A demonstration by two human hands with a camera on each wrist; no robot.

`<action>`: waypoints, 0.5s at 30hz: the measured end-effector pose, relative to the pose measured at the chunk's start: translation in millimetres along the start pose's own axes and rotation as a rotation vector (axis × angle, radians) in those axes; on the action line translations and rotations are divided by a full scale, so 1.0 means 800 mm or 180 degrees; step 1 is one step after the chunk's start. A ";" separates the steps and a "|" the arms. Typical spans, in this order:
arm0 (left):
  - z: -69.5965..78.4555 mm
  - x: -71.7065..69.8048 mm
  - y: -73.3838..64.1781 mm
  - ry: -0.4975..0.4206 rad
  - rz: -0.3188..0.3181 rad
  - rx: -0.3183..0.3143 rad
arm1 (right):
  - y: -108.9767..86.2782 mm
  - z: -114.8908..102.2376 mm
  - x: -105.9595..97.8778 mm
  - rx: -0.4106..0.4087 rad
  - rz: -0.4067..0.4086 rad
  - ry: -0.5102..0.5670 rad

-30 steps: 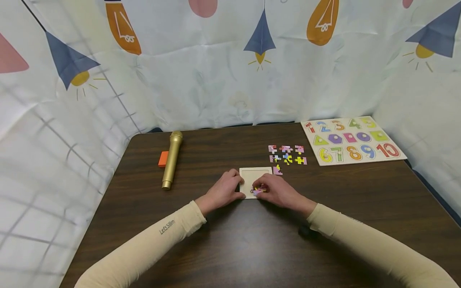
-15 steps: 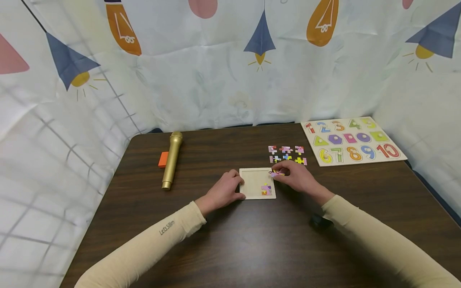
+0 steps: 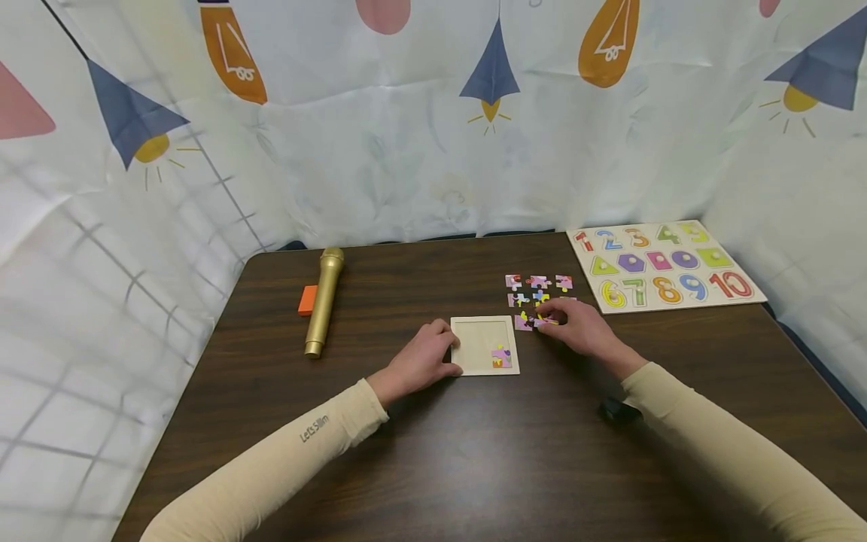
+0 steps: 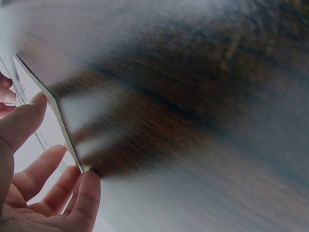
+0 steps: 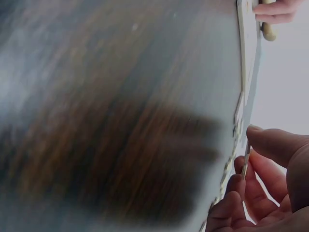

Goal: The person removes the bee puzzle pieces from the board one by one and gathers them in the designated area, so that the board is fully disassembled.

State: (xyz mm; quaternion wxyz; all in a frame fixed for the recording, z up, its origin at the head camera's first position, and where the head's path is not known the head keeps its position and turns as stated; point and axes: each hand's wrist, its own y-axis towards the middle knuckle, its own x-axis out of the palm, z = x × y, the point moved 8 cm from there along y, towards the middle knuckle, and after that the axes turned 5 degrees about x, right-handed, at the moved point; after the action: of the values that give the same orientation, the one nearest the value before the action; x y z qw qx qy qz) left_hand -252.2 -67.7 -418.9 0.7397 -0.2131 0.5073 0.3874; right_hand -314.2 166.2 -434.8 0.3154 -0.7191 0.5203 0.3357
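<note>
My left hand (image 3: 428,352) grips the left side of a small square wooden puzzle tray (image 3: 474,340), thumb at its near corner and fingers along its edge. In the left wrist view, fingertips and thumb meet the tray's edge (image 4: 64,126). One pink jigsaw piece (image 3: 501,357) lies in the tray's near right corner. To the right of the tray, my right hand (image 3: 581,328) pinches another jigsaw piece (image 3: 544,321) between thumb and fingers, low among the loose pieces. The right wrist view shows this thin piece (image 5: 246,158) edge-on, standing slightly above the row below.
Several loose jigsaw pieces (image 3: 539,281) lie in rows beyond the right hand. A number and shape board (image 3: 643,296) rests at the back right. On the left are a gold microphone (image 3: 325,301) and an orange block (image 3: 307,300). A patterned curtain (image 3: 406,150) hangs behind the table.
My right hand has carried a jigsaw piece from the tray out to the right, over the loose pieces, uncovering the piece in the tray's corner. The left hand keeps its place.
</note>
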 end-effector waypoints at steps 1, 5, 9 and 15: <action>0.000 0.000 0.000 0.0001 0.0000 0.0000 | 0.000 0.002 0.000 0.0011 -0.0010 -0.0013; 0.001 0.000 0.000 0.0010 -0.0014 -0.0023 | 0.003 0.009 0.000 0.0085 -0.0042 -0.0032; 0.000 0.000 0.000 0.0007 -0.0024 -0.0037 | 0.006 0.012 0.001 0.0165 -0.0099 -0.0062; -0.001 0.001 0.000 0.0005 -0.0036 -0.0049 | 0.007 0.013 0.001 0.0158 -0.0113 -0.0120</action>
State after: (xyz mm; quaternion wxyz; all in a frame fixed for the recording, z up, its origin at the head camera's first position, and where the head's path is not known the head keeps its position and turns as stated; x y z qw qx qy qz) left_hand -252.6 -67.6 -419.9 0.7398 -0.2219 0.5036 0.3870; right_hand -321.3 172.4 -442.0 0.3488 -0.7137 0.5096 0.3304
